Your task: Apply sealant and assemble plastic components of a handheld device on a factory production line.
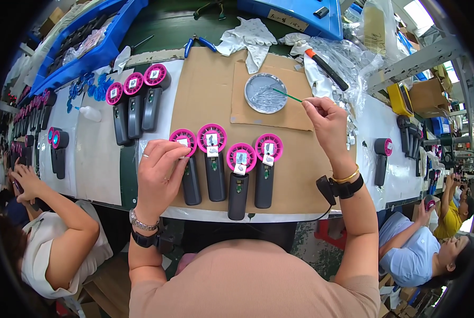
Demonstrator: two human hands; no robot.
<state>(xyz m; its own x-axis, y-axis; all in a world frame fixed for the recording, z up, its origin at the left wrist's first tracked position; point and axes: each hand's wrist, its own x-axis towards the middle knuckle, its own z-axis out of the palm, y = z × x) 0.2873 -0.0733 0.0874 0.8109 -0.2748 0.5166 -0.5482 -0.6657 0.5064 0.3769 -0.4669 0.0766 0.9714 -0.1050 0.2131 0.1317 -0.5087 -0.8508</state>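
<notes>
Left hand (160, 164) pinching the leftmost handheld fan (188, 167) in the front row on the desk (99, 153). Right hand (327, 119) gripping a thin green stick (287, 95), tip over the grey paste dish (265, 93). Risk: excess paste dripping on the cardboard sheet (205, 100), or smearing the fan face if the pinch slips.

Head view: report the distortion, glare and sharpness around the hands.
Head view: fisheye bends the bench edges toward a black rim; the left hand on a grey handheld fan with pink head and the right hand pinching a thin green stick are sharp; soft glare on the round grey dish; light even, shadows faint.
</notes>
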